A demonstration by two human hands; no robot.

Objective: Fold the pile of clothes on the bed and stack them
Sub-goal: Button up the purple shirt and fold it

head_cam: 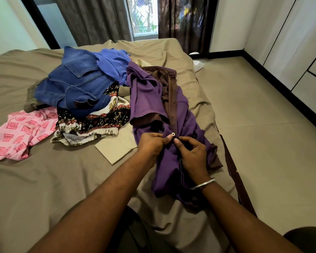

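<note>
A purple shirt (146, 95) with a brown placket lies lengthwise near the right edge of the bed (44, 179). My left hand (151, 143) pinches the shirt front beside a small white button (173, 134). My right hand (192, 152) pinches the placket just right of that button. To the left lies the pile: blue denim (77, 86), a blue shirt (113, 61), a black patterned garment (98, 123), a pink patterned cloth (16, 136) and a beige piece (117, 145).
The tan sheet is wrinkled, with open room in front left of the pile. The tiled floor (263, 125) runs along the bed's right side, with white cupboards (290, 42) beyond. Curtains and a window (142, 15) stand behind the bed.
</note>
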